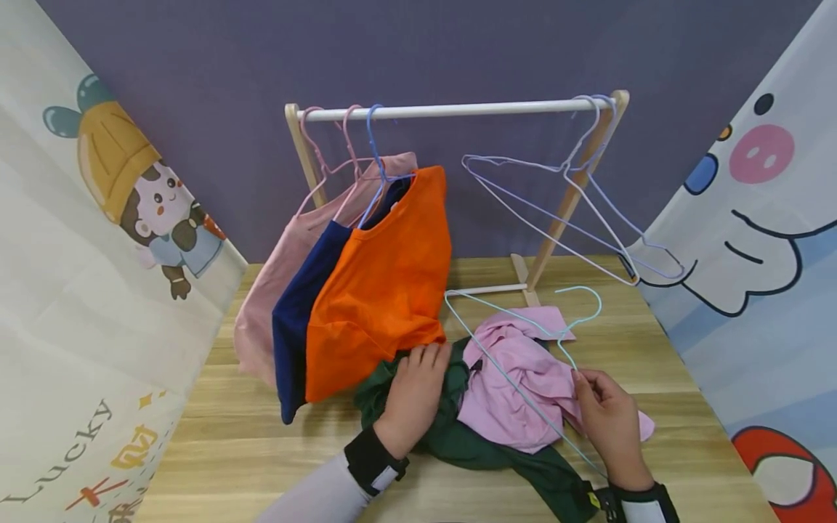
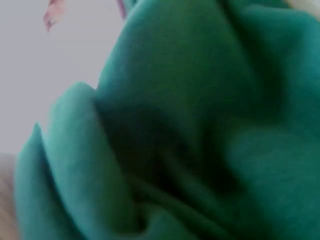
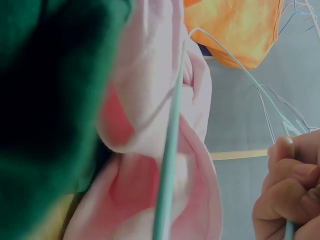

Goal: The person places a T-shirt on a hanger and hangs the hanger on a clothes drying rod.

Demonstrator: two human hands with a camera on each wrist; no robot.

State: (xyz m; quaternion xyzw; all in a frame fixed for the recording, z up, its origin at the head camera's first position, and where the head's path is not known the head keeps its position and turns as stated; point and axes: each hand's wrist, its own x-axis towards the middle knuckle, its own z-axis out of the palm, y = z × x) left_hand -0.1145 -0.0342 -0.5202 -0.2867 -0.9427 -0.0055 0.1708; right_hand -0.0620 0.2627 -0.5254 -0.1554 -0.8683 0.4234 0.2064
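My right hand [image 1: 608,418] pinches a light green clothes hanger [image 1: 523,392] near its shoulder, below the hook; the right wrist view shows the fingers [image 3: 287,195] curled round the wire. The hanger lies slanted over a crumpled pink garment [image 1: 523,396]. Under and beside the pink one spreads a dark green garment [image 1: 484,450]. My left hand [image 1: 415,396] rests on the green garment, palm down, fingertips close to the hem of a hanging orange top [image 1: 386,283]. Folds of green cloth [image 2: 165,100] fill most of the left wrist view and hide the left fingers there.
A small clothes rack with a white rail [image 1: 484,110] stands at the back. Pink and navy garments [image 1: 294,327] hang beside the orange top on its left. Two bare lilac hangers [image 1: 569,171] hang at its right end. Printed curtains [image 1: 752,240] flank the wooden tabletop [image 1: 222,436].
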